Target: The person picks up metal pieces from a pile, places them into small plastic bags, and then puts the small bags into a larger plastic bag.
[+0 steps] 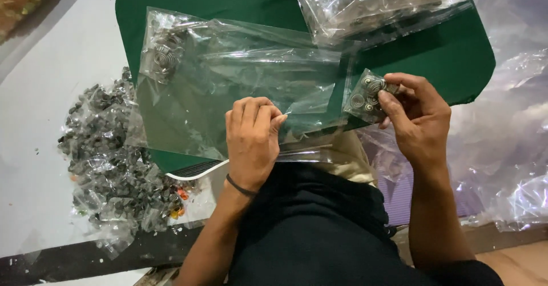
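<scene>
- The white table (pixel 51 92) carries everything, with a dark green board (pixel 445 57) on top of it where I work.
- To my right lies a wide spread of crumpled clear film (pixel 508 149).
- A big clear plastic bag (pixel 228 86) lies flat across the green board; one small packet of spiral metal pieces (pixel 162 52) already sits in its far left corner, so I judge the filling has only begun.
- At the far edge, a stack of filled clear bags (pixel 371 0) rests on the board, which looks like finished work.
- To my left, a heap of small wrapped packets (pixel 108 160) sits on the table beside the board; a good many seem left to go.
- My left hand (pixel 251 140) is palm down, fingers curled, pinching the near edge of the big bag at its opening and pressing it flat.
- My right hand (pixel 416 117) is raised just beside the bag's right end, thumb and fingertips gripping a small packet of spiral pieces (pixel 365 96), which is at the bag's mouth and not yet inside, as far as I can tell.
</scene>
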